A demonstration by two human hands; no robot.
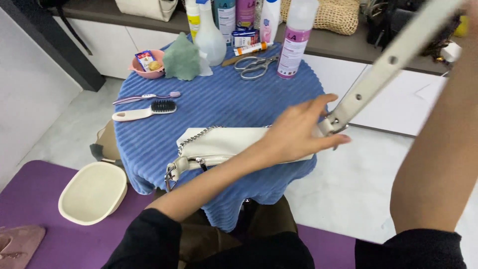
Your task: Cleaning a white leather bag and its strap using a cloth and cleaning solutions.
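Note:
A cream handbag point(219, 144) with a silver chain lies on the blue ribbed cloth point(219, 99) of a small round table. My left hand point(298, 132) rests on the bag's right end, fingers spread beside the metal strap buckle point(332, 123). A cream strap point(393, 60) with punched holes runs taut from that buckle up to the top right corner. My right forearm point(438, 149) rises to the same corner; the right hand itself is cut off by the frame edge.
At the table's back stand a spray bottle point(209, 35), other bottles point(294, 40), scissors point(255, 67), a green cloth point(181, 60) and a pink dish point(147, 65). Two brushes point(144, 112) lie at left. A cream bowl point(92, 192) sits on a purple mat.

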